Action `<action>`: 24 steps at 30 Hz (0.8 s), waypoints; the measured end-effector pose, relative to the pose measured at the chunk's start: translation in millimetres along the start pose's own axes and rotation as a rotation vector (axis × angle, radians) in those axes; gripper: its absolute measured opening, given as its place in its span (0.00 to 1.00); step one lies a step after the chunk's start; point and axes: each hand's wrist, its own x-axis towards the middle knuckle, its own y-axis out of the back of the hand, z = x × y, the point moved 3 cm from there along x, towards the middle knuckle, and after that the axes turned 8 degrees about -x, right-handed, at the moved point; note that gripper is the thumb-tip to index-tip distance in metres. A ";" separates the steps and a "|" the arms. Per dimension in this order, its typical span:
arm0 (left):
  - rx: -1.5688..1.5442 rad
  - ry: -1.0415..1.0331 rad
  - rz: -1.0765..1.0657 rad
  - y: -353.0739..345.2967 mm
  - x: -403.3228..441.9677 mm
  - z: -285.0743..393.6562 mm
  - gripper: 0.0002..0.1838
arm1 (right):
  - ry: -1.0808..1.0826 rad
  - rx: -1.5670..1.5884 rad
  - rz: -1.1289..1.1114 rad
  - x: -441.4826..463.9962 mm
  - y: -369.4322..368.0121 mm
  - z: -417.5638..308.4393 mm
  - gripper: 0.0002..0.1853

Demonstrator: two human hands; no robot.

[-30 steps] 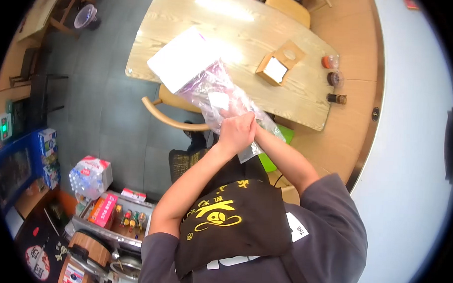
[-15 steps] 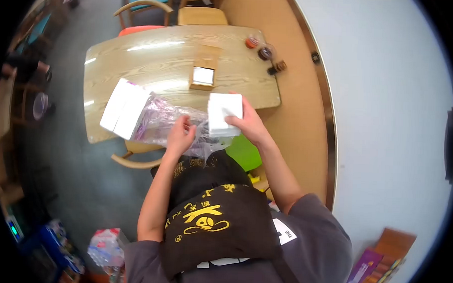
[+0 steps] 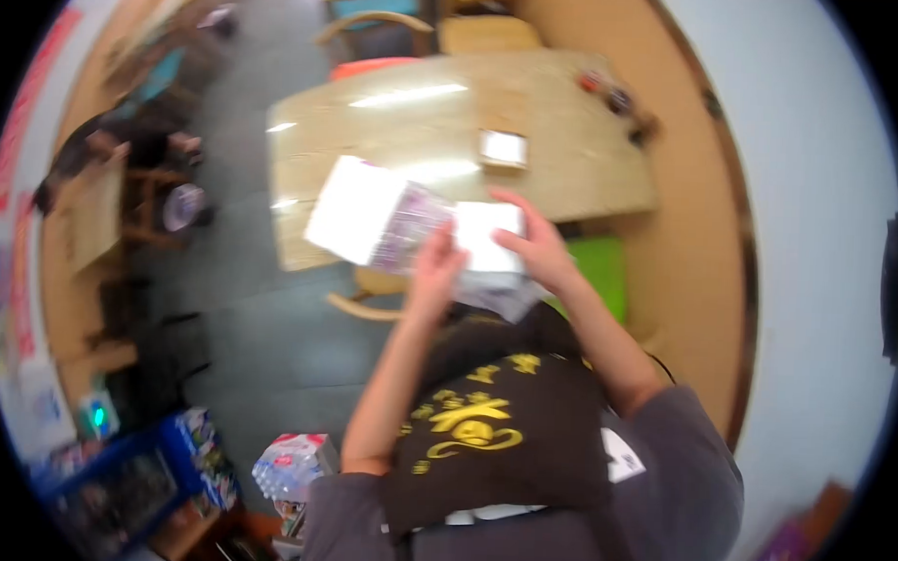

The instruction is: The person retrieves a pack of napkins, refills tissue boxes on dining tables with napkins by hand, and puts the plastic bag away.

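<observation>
A stack of white paper napkins (image 3: 488, 232) is held in front of my apron, over the table's near edge. My right hand (image 3: 537, 246) grips its right side, thumb on top. At the left edge my left hand (image 3: 438, 268) is closed against the same stack, its fingertips blurred. To the left lies a larger white pack of napkins (image 3: 355, 213) with clear, purple-printed plastic wrap (image 3: 411, 225) trailing toward my left hand. Beyond my hands, a small wooden napkin box (image 3: 502, 166) stands on the table with white napkins in it.
The wooden table (image 3: 573, 136) carries small jars (image 3: 618, 100) at its far right corner. Chairs surround it, including a green seat (image 3: 603, 271) at the near right. Another person (image 3: 142, 143) is at the far left. Wrapped bottles (image 3: 294, 468) stand at lower left.
My left hand has come over to the napkin stack and now meets its left edge. The view has swung, so the table appears further right. The right hand keeps its hold.
</observation>
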 end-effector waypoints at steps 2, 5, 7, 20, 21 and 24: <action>-0.334 -0.009 -0.046 -12.3 -18.4 20.3 0.33 | 0.008 0.162 0.074 1.9 -11.3 5.7 0.27; -0.797 0.100 -0.049 -5.3 -28.4 -4.0 0.29 | 0.083 0.255 0.214 0.0 -34.4 8.1 0.23; -0.658 0.041 0.063 -7.3 -27.7 -5.3 0.26 | 0.094 0.016 0.155 -3.2 -42.8 14.6 0.25; -0.150 0.051 0.073 2.9 -40.9 10.1 0.22 | 0.028 -0.121 -0.086 -6.8 -40.5 20.8 0.40; -0.136 0.081 0.041 4.6 -40.7 12.4 0.21 | -0.115 0.015 -0.151 -11.4 -38.5 13.2 0.37; -0.083 0.148 -0.040 2.7 -31.3 1.6 0.20 | -0.286 0.187 -0.225 -18.3 -26.0 22.7 0.23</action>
